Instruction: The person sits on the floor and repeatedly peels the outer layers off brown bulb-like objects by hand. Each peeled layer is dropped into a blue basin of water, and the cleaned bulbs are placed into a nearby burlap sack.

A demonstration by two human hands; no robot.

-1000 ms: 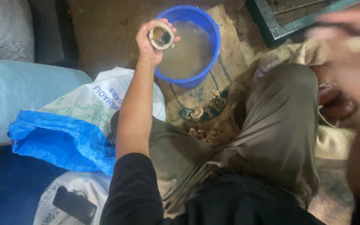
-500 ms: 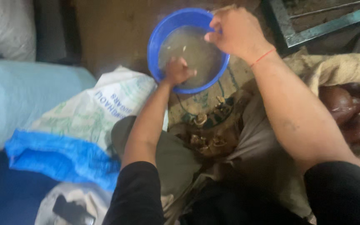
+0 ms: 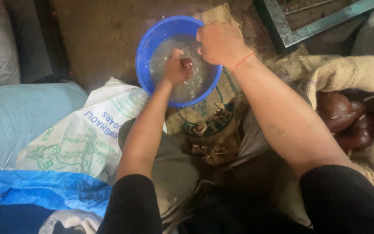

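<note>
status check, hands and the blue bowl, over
Left hand in the water, closed on a small dark piece. Right hand over the blue bowl rim, grip unclear. Small brown scraps on the sacking below, clear of both hands.

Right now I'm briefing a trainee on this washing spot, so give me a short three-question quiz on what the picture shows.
1. True or false: the left hand is dipped in the water of the blue basin.
2. Where is the right hand? A) flat on the white printed sack B) over the basin's far rim C) on the dark brown rounded pieces
3. Fill in: the right wrist wears a thin ____ thread.

Key:
1. True; it is closed around a small dark piece there.
2. B
3. red
</note>
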